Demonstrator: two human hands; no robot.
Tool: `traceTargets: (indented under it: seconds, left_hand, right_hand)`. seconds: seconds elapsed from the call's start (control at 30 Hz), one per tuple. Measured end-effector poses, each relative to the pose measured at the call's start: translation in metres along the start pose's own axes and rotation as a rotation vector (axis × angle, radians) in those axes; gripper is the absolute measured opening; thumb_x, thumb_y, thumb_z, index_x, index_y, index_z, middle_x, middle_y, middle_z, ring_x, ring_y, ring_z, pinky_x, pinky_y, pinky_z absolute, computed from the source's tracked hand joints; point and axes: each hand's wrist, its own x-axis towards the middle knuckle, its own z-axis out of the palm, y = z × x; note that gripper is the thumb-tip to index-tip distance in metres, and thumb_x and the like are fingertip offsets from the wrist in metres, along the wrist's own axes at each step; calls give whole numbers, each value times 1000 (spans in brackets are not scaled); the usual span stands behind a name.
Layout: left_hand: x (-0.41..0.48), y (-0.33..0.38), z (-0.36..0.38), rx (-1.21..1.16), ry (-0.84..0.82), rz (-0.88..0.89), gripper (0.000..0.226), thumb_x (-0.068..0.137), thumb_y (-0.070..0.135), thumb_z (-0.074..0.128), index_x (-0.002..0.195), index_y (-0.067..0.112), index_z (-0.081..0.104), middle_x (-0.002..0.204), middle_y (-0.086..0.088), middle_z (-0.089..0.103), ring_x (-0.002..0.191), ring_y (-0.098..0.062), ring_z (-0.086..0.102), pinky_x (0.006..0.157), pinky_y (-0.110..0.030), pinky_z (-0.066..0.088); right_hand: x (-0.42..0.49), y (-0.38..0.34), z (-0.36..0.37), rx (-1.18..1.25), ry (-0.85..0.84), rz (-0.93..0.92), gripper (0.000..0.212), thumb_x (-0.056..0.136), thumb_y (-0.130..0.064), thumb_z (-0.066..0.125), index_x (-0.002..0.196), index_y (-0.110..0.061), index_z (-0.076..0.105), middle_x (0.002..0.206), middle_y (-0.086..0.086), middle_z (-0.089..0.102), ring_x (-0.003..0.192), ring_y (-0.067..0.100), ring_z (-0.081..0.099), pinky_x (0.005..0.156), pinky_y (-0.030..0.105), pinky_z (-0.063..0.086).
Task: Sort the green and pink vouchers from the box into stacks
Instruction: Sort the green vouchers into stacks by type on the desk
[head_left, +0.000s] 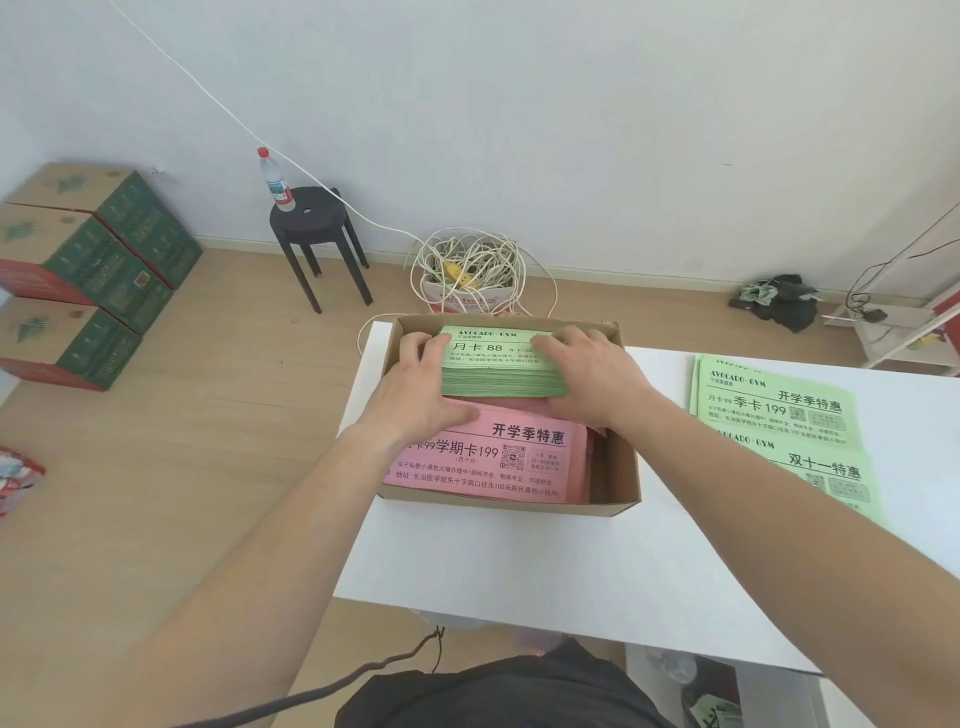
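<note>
- Cardboard box sits open on the far left part of a white table, reaching that corner.
- Green stack, thick and with its print facing up, lies in the far half of the box.
- Pink vouchers fill the near half of the box, and their far edge runs under the green stack.
- Left hand grips the left end of the green stack. Its fingers curl over the top edge and its thumb stretches along the near side, just above the pink vouchers.
- Right hand grips the right end of the same stack, fingers bent over the top and palm against the side.
- Whether the stack is lifted off the box floor cannot be told.
- Green sheets lie flat on the table to the right, well apart from the box, one overlapping another.
- On the wood floor beyond stand a dark stool with a bottle on it, a coil of white cable in a small carton, and green cartons stacked at the left wall.
</note>
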Motion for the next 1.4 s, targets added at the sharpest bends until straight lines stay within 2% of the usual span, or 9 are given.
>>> traceTargets:
  seconds: [0.2,0.3,0.43,0.53,0.67,0.8,1.0,1.2,1.4]
  left_hand:
    - [6,-1,-6,-26,20,-4,94,78,63,72,154,30,27,148,4,31,125,-20,51,96,-39,49]
    - [10,3,-5,96,57,29,91,75,64,72,151,30,35,143,2,39,126,-24,47,101,-42,47]
    - [22,17,0,261,214,149,83,72,64,73,143,28,46,139,1,48,129,-25,43,109,-44,40]
    - [31,25,-3,353,294,204,70,74,54,76,136,31,51,130,6,57,123,-21,50,108,-41,37]
    - [36,32,-5,472,289,267,60,75,39,78,130,27,56,124,6,64,117,-19,57,105,-37,35]
    - [39,29,-6,438,291,293,58,75,36,76,129,25,58,119,5,68,112,-19,62,102,-36,39]
    - [46,27,-14,453,274,317,58,75,44,74,128,28,57,112,9,70,107,-16,65,98,-35,42]
    - [37,18,-3,422,297,286,73,65,34,84,130,25,52,121,3,65,109,-22,64,96,-40,49]
    - [33,17,1,388,359,271,55,65,33,84,115,26,62,108,7,72,99,-21,69,90,-37,48]
  right_hand:
    - [10,8,-17,53,-36,10,70,77,-45,74,141,-30,50,133,3,57,118,33,58,101,47,48]
    - [15,8,-23,67,-42,15,67,75,-48,72,138,-32,53,125,2,62,112,31,61,95,45,52]
    - [17,10,-33,132,-18,36,60,77,-41,71,135,-36,56,113,2,67,104,28,63,86,39,53]
    - [17,12,-37,139,-23,36,56,80,-38,71,134,-35,58,111,1,69,102,28,64,83,37,54]
    - [15,10,-35,130,-13,38,58,81,-41,71,136,-34,54,119,0,66,109,28,63,88,40,54]
    - [8,0,-22,-66,128,28,60,81,-43,69,134,-24,48,124,2,61,114,29,60,92,42,48]
    - [15,-30,-4,-92,246,92,63,85,-19,67,141,-17,39,122,7,61,109,33,61,88,46,49]
    - [18,-31,0,-100,224,128,57,84,-12,66,136,-15,43,119,7,63,107,32,64,82,43,51]
    - [15,-28,1,-109,211,84,35,88,-18,64,121,-15,51,118,6,65,103,32,66,64,37,41]
